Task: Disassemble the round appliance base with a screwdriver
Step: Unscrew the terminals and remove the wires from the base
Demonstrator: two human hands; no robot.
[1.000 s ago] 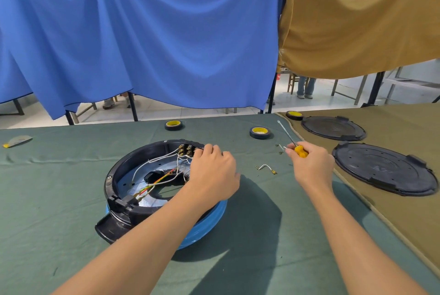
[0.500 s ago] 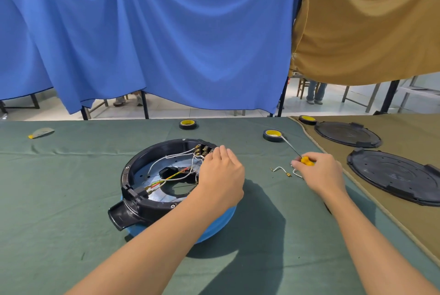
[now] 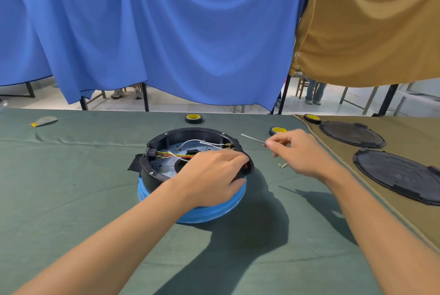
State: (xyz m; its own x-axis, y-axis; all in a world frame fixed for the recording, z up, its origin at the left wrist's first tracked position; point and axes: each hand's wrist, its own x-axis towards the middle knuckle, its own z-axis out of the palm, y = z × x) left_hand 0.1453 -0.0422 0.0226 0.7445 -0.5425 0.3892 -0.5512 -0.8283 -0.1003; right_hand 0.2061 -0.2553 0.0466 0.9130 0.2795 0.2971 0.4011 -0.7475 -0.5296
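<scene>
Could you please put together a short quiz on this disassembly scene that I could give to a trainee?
1. True or false: a cover hides the wiring inside the round appliance base.
2. Which hand holds the screwdriver? A) left B) right C) neither
3. How many tape rolls with yellow cores are in view?

Key
1. False: the base is open on top and its wires show.
2. B: the right hand holds it beside the base, while the left hand grips the base's rim.
3. Three.
</scene>
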